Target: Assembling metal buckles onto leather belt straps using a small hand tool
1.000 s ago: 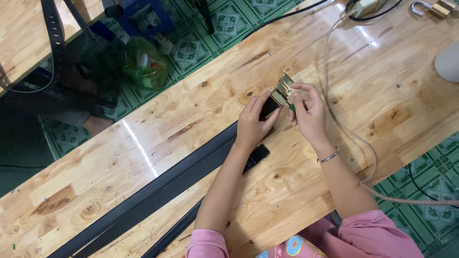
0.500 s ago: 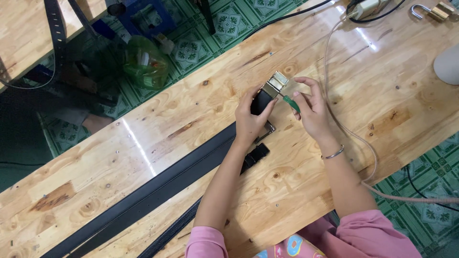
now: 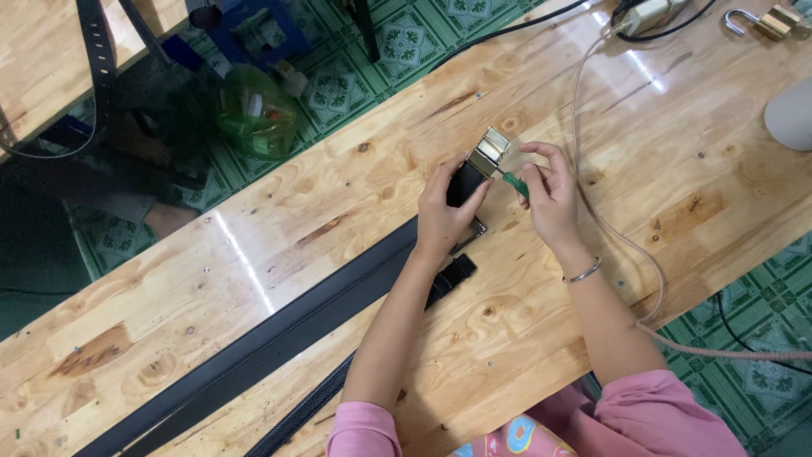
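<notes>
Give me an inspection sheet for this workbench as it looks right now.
Surface: wooden table, glossy, knotted.
Job's things: black belt across table; gold buckle at its end; green screwdriver tip at buckle.
Clutter: padlock, white object at right edge.
Hands: left hand grips belt end; right hand holds screwdriver.
Cables: pink cord, black cable.
Surroundings: green tiled floor, green bag.
</notes>
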